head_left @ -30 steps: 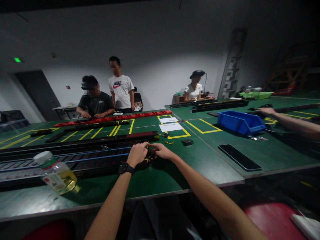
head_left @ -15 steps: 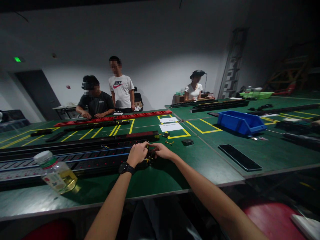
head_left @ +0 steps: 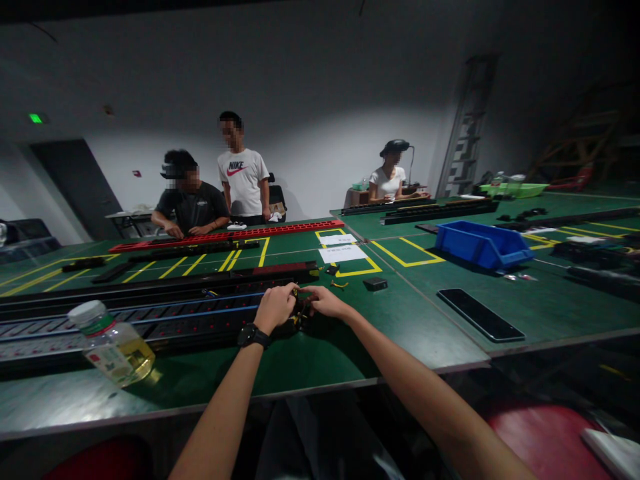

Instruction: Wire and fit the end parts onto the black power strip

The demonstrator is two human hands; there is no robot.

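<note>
A long black rail (head_left: 200,319) with blue strips and red dots lies along the table, its right end under my hands. My left hand (head_left: 277,305), a watch on its wrist, rests closed at that end; what its fingers grip is hidden. From the right, my right hand (head_left: 325,302) reaches to the same spot, fingers bent and pinched at dark and yellow wires (head_left: 300,319). The two hands' fingertips nearly meet. What exactly the right fingers hold is too small to tell.
A bottle of yellow liquid (head_left: 113,347) stands front left. On the right are a blue bin (head_left: 483,245), a black phone (head_left: 479,315) and a small black block (head_left: 375,285). Paper sheets (head_left: 343,254) and a red rail (head_left: 225,237) lie farther back. Three people are across the table.
</note>
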